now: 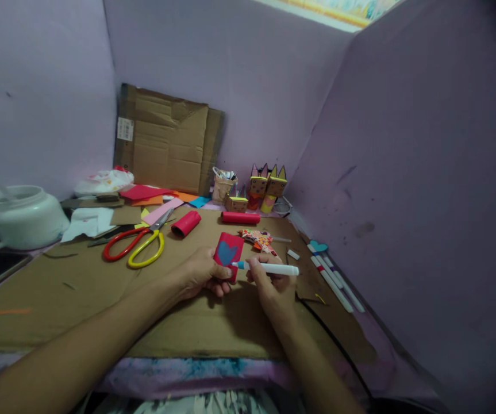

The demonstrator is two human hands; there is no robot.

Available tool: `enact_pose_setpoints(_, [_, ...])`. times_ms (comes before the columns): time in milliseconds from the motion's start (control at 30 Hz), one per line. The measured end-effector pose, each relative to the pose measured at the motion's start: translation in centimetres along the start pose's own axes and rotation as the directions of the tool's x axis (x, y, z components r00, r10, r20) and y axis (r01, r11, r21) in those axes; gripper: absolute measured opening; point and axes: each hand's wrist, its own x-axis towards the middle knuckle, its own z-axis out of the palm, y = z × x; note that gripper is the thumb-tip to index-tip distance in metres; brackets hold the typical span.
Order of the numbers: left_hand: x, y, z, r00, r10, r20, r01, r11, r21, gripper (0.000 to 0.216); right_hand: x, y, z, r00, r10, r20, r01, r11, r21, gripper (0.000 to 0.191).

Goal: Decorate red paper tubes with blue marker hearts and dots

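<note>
My left hand (207, 271) is closed on a small red piece (234, 242) with a blue heart (226, 253) on its face. Whether that piece is a flat card or a flattened tube I cannot tell. In my right hand (273, 287) is a white marker (280, 268) with a blue band, its tip pointing left at the lower part of the heart. A patterned glue gun (258, 238) lies just beyond the right hand. Red paper rolls (186, 224) rest farther back, and scissors (144, 244) with red and yellow handles lie to the left.
Several markers (336, 282) lie at the right beside a blue heart cutout (318, 246). Cat-eared cardboard figures (269, 190) stand at the back near a small pot (223, 187). Cardboard sheets (168, 141) lean on the wall. A white pot (21, 218) and coloured paper (150, 192) are left. A black cable (334, 339) crosses the front right.
</note>
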Motion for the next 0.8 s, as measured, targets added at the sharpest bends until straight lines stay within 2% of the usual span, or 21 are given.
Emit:
enact_pose_setpoints(133, [0.13, -0.12, 0.01, 1.000, 0.001, -0.006, -0.001, 1.000, -0.007, 0.019, 0.04, -0.39, 0.04, 1.000, -0.025, -0.003, 0.025, 0.999, -0.027, 0.026])
enact_pose_setpoints(367, [0.25, -0.23, -0.05, 1.000, -0.009, -0.006, 0.009, 1.000, -0.009, 0.018, -0.04, -0.41, 0.14, 1.000, 0.013, -0.006, -0.013, 1.000, -0.026, 0.028])
enact_pose_setpoints(567, [0.24, -0.26, -0.07, 1.000, -0.011, 0.003, 0.011, 1.000, -0.008, 0.020, -0.01, 0.24, 0.12, 0.994, 0.082, -0.068, -0.080, 0.996, 0.032, 0.025])
enact_pose_setpoints(800, [0.31, -0.29, -0.07, 1.000, -0.023, -0.013, 0.023, 1.000, -0.020, 0.023, 0.18, 0.17, 0.25, 0.988, 0.091, -0.124, -0.084, 0.995, 0.055, 0.023])
